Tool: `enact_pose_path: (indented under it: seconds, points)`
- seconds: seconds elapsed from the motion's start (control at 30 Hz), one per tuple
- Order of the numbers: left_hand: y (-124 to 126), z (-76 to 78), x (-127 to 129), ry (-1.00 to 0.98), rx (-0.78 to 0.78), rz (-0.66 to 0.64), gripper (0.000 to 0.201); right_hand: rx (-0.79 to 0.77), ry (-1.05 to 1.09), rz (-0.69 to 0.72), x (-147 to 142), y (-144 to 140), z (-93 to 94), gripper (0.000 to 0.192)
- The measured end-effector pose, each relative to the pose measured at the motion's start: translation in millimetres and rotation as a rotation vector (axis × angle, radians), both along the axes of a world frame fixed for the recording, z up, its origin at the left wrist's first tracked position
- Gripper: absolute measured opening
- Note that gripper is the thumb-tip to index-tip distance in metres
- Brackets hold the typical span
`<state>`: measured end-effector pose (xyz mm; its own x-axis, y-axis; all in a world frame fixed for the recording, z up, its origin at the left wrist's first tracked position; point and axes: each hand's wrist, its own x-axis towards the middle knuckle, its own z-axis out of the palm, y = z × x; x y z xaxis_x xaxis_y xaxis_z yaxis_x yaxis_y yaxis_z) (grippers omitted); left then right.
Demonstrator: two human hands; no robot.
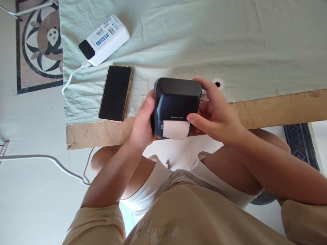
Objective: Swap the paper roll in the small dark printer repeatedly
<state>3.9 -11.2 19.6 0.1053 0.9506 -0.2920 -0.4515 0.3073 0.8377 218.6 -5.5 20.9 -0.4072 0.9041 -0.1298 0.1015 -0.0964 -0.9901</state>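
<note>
A black label printer (pixel 177 98) is held over the near edge of the table, between my two hands. White label paper (pixel 176 129) sticks out of its front and curls downward. My left hand (pixel 144 117) grips the printer's left side, thumb along the edge, its other fingers hidden beneath. My right hand (pixel 217 114) is wrapped round the right side, with its thumb at the lower right corner near the paper slot. Just beyond the right hand, a small white roll with a dark core (pixel 218 83) lies on the cloth.
A smartphone (pixel 115 93) with a dark screen lies left of the printer. Behind it is a white power bank (pixel 104 40) with a white cable (pixel 73 75) running off the table's left edge. Pale green cloth (pixel 230 41) covers the table, leaving a bare wooden edge (pixel 278 105) in front.
</note>
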Motion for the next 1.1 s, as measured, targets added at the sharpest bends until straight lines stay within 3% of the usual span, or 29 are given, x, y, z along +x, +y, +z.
enact_pose_path:
  seconds: [0.17, 0.3, 0.4, 0.5, 0.63, 0.7, 0.77, 0.87, 0.97, 1.03, 1.1]
  points:
    - [5.6, -1.5, 2.2, 0.056, 0.038, 0.080, 0.037, 0.158, 0.009, -0.046, -0.8, 1.1, 5.4, 0.080]
    - [6.6, -2.6, 0.5, -0.011, 0.005, 0.046, 0.044, 0.188, 0.038, 0.000, 1.1, 0.9, 4.7, 0.078]
    - [8.3, 2.6, 3.0, -0.049, -0.040, 0.095, 0.043, 0.213, 0.015, -0.033, 0.6, -1.3, 5.2, 0.079]
    - [10.2, 10.0, 6.8, -0.062, -0.053, 0.096, 0.042, 0.306, -0.040, -0.159, -4.1, -2.1, 11.8, 0.072]
    - [10.0, 9.7, 4.1, -0.087, 0.033, -0.040, 0.033, 0.530, -0.034, -0.393, -13.7, 2.8, 29.4, 0.034]
    - [8.6, 4.4, -0.3, -0.057, 0.070, -0.080, 0.019, 0.583, -0.023, -0.486, -15.4, 6.8, 37.4, 0.039]
    - [6.5, -0.1, -3.9, -0.012, 0.090, -0.054, 0.019, 0.595, -0.068, -0.515, -14.0, 10.7, 42.7, 0.040]
    - [2.5, -0.3, -4.8, -0.015, 0.096, -0.059, 0.023, 0.637, -0.291, -0.380, -11.9, 15.3, 47.4, 0.028]
    - [-0.6, 4.4, -3.2, -0.038, 0.087, -0.064, 0.020, 0.706, -0.715, -0.182, -17.4, 19.5, 54.0, 0.009]
    - [-1.0, 6.0, -3.0, -0.040, 0.088, -0.065, 0.015, 0.699, -0.990, -0.062, -23.6, 22.9, 60.5, 0.008]
    - [0.0, 5.0, -4.1, -0.030, 0.106, -0.080, 0.016, 0.671, -1.122, 0.015, -28.7, 27.1, 66.5, 0.009]
